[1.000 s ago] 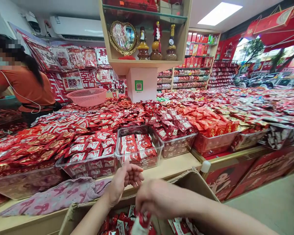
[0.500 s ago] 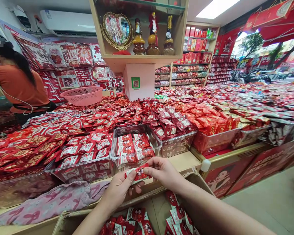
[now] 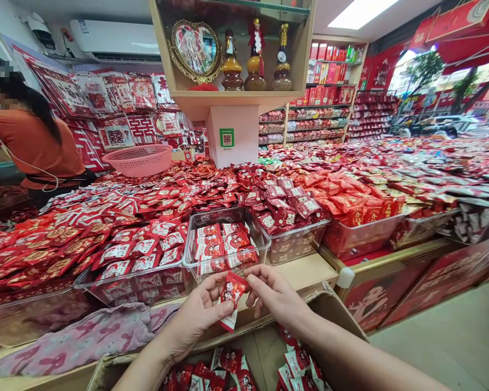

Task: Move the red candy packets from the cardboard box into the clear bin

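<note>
A small red and white candy packet (image 3: 231,297) is pinched between both my hands just above the counter's front edge. My left hand (image 3: 197,314) grips its lower part with thumb and fingers. My right hand (image 3: 274,295) touches the packet's upper right corner with its fingertips. Straight ahead stands a clear plastic bin (image 3: 225,250) partly filled with rows of the same packets. Below my arms an open cardboard box (image 3: 264,347) holds more of these packets.
Clear bins (image 3: 138,277) heaped with red sweets cover the counter left and right. A pink patterned cloth (image 3: 81,336) lies on the wooden ledge. A pink basket (image 3: 140,159) sits behind. A person in an orange top (image 3: 32,141) stands at far left. The aisle floor (image 3: 452,342) lies right.
My hands came up out of the cardboard box with one packet. It now hangs upright between them, turned from lying sideways half a second ago.
</note>
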Demonstrator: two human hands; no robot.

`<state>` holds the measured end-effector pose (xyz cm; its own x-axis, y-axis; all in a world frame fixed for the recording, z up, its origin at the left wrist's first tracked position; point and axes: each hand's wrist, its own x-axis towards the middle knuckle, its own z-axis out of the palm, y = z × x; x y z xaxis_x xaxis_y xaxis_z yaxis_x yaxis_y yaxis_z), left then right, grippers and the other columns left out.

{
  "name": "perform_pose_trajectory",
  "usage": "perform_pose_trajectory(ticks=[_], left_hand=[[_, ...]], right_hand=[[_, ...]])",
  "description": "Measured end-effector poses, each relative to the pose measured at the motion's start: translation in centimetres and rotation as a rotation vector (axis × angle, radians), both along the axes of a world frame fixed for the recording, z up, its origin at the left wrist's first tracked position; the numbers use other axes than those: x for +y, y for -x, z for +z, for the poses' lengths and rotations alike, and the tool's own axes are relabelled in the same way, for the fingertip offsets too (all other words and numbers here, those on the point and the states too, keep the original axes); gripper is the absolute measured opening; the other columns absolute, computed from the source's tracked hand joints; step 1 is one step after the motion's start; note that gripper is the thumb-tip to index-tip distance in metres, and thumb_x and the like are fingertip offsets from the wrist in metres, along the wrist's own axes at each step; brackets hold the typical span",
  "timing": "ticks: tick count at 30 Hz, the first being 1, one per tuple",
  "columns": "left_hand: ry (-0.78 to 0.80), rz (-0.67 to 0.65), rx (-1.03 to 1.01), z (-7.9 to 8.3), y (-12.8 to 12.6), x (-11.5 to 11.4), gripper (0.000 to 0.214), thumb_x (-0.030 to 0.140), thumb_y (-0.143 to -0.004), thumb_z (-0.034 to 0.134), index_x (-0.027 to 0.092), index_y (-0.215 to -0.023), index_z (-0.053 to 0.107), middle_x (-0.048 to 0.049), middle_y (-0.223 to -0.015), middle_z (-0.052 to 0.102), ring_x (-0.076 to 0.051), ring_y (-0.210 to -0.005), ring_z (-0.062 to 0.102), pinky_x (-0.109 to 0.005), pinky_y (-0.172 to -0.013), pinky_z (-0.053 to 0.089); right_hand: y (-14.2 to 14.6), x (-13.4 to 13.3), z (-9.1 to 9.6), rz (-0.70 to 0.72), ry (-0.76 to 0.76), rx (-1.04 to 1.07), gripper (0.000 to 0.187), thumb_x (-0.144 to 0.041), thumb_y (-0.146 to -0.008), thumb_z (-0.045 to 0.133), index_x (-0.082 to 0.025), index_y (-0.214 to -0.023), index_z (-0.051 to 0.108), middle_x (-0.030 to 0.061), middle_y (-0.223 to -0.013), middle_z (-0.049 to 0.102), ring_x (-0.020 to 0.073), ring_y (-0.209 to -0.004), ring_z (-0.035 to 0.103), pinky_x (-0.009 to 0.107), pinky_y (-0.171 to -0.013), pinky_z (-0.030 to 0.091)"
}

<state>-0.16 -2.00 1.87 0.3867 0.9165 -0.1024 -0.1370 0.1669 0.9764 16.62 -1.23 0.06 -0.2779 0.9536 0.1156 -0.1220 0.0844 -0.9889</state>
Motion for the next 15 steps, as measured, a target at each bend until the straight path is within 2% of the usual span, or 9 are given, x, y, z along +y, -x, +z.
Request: perform_pose_trajectory(ticks=[2,7,11,15], left_hand=[[-0.042,0.037,0.028,-0.35,-0.07,0.14,0.038,0.017,-0.064,0.069,0.019,-0.100,0.057,-0.0052,-0.099,0.065,-0.017,-0.094,0.056,-0.026,-0.081,0.043],[-0.041,0.005,0.097,-0.50,-0.23,0.15,0.037,0.016,-0.061,0.071,0.016,-0.095,0.058,-0.0043,-0.093,0.067,-0.016,-0.085,0.059,-0.024,-0.073,0.047],[-0.066,0.010,0.090,-0.59,-0.33,0.11,0.037,0.016,-0.059,0.072,0.016,-0.092,0.057,-0.0029,-0.089,0.067,-0.015,-0.082,0.060,-0.024,-0.073,0.047],[-0.077,-0.089,0.097,-1.03,-0.22,0.11,0.038,0.015,-0.059,0.071,0.016,-0.094,0.057,-0.0038,-0.093,0.067,-0.017,-0.086,0.060,-0.028,-0.079,0.046]], right_hand=[[0.30,-0.05,-0.16,0.075,0.091,0.037,0.035,-0.049,-0.073,0.049,-0.015,-0.082,0.046,0.0007,-0.069,0.052,0.0098,-0.056,0.051,0.020,-0.041,0.042],[0.56,-0.13,-0.26,0.057,0.046,-0.052,0.031,-0.044,-0.070,0.056,-0.015,-0.068,0.045,-0.0034,-0.056,0.048,0.0062,-0.048,0.045,0.016,-0.040,0.039],[0.61,-0.39,-0.65,0.100,0.027,-0.054,0.027,-0.040,-0.069,0.058,-0.016,-0.079,0.049,-0.0019,-0.067,0.051,0.0071,-0.053,0.046,0.018,-0.043,0.040],[0.70,-0.81,-1.05,0.055,-0.053,-0.138,0.022,-0.034,-0.072,0.056,-0.015,-0.082,0.053,-0.0004,-0.069,0.054,0.0082,-0.058,0.048,0.020,-0.051,0.041]])
